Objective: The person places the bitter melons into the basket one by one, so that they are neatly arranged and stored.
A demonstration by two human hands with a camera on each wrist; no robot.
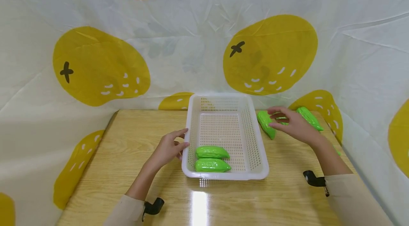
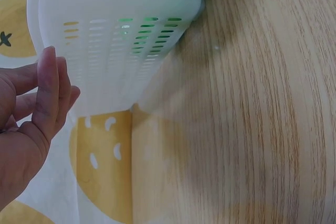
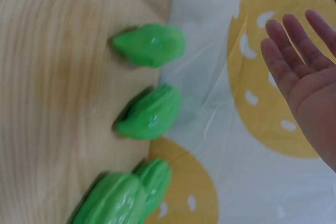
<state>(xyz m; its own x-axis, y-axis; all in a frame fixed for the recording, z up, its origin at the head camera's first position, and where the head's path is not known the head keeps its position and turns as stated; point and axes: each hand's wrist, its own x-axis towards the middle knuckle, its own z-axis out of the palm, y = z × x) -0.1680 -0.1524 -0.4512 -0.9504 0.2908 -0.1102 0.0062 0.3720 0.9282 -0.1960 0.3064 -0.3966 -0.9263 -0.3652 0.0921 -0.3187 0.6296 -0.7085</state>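
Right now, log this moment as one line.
left hand: at left side of basket | right hand: holding nothing | inside basket: two green vegetables | on table, right of basket: other green vegetables

A curtained-off booth, with fruit-print cloth [image 1: 185,55] hanging round three sides of a wood-grain table [image 1: 127,141].

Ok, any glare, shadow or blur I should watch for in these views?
Head view: a bright glare streak on the table, just in front of the white basket; left wrist view: soft shadow on the table beside the basket; right wrist view: slightly blurred, with small highlights on the green pieces.
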